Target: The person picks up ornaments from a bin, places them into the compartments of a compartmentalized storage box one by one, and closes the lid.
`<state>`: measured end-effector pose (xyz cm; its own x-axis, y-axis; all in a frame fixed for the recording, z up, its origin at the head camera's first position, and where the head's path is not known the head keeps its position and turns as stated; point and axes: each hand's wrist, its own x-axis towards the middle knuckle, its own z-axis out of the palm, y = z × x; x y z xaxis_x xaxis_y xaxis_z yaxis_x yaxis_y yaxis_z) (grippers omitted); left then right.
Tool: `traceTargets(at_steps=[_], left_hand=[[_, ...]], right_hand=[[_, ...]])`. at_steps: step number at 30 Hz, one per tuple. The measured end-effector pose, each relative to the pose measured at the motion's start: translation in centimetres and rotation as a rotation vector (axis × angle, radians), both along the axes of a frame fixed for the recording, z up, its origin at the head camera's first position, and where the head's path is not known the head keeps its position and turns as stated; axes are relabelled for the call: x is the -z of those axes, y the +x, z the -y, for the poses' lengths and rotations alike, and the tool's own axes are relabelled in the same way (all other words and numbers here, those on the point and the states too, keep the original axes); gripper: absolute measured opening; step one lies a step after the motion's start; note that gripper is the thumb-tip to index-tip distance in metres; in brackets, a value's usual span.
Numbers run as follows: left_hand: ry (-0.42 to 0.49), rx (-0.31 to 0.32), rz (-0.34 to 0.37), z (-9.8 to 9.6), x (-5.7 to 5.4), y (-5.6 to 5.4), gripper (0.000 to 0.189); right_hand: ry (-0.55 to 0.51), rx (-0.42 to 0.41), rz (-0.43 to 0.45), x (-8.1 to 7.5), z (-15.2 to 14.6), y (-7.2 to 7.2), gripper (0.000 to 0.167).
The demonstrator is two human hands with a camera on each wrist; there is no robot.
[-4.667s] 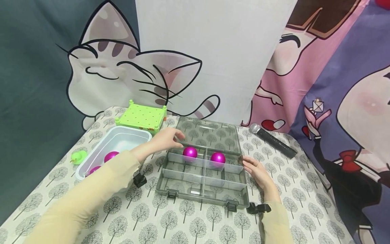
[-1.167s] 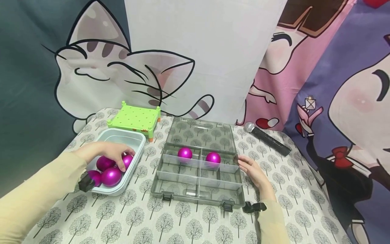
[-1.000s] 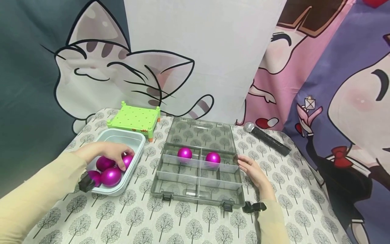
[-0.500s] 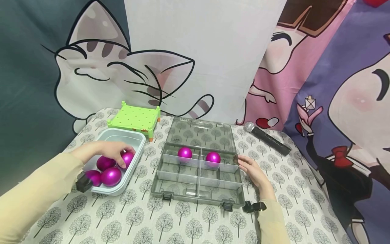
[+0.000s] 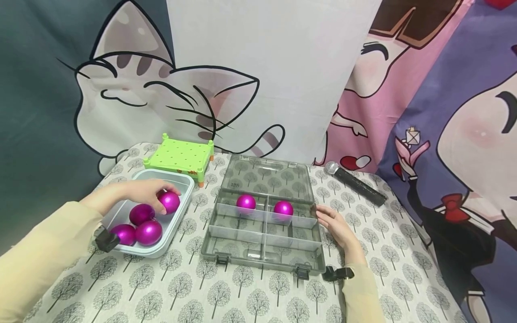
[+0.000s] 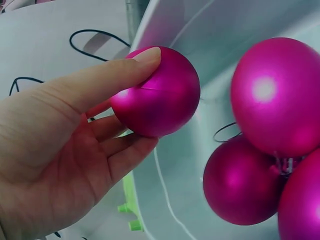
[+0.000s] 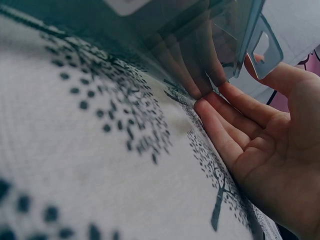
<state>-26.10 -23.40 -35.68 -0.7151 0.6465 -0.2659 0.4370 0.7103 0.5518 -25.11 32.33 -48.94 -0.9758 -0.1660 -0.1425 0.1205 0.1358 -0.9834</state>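
Note:
My left hand [image 5: 146, 193] pinches a magenta Christmas bauble [image 5: 169, 202] above the pale blue tub [image 5: 186, 186]. In the left wrist view, thumb and fingers grip this bauble [image 6: 165, 100] from opposite sides. Several other magenta baubles [image 5: 148, 233] lie inside the tub; one shows a silvery cap. A smoky, see-through compartment box [image 5: 262, 244] lies with its lid [image 5: 270, 177] folded back. Two baubles [image 5: 246, 203] sit in its back row, one either side of the middle divider. My right hand [image 5: 337, 229] rests its fingertips [image 7: 205, 107] against the box's right side wall.
Behind the tub stands a small green perforated stand [image 5: 179, 154] with orange feet. A black microphone [image 5: 355, 183] lies at the back right. The table has a tree-print cloth [image 5: 226, 296], and printed cartoon curtains [image 5: 262, 89] hang behind it.
My left hand moved from above the box to the tub, took hold of a bauble there and has raised it slightly. The right hand stays at the box's side.

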Motion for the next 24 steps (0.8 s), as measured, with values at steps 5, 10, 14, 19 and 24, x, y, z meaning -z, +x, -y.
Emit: traceTargets(at_steps=[5, 10, 14, 19, 24], left_hand=[[0.010, -0.013, -0.071, 0.3, -0.7, 0.0, 0.063], [0.040, -0.047, -0.115, 0.4, -1.0, 0.1, 0.061], [0.052, -0.083, -0.162, 0.3, -0.9, 0.1, 0.062], [0.088, -0.147, -0.221, -0.1, -1.0, 0.2, 0.063], [0.135, -0.179, -0.263, -1.1, -1.5, 0.3, 0.063]], right_hand=[[-0.011, -0.021, -0.019, 0.0, 0.0, 0.0, 0.057], [-0.039, -0.020, -0.011, 0.0, -0.1, 0.0, 0.055], [-0.026, -0.012, -0.004, 0.0, 0.0, 0.0, 0.055], [-0.016, 0.000, -0.004, 0.0, 0.0, -0.1, 0.056], [-0.029, 0.009, 0.002, 0.1, 0.0, 0.0, 0.056]])
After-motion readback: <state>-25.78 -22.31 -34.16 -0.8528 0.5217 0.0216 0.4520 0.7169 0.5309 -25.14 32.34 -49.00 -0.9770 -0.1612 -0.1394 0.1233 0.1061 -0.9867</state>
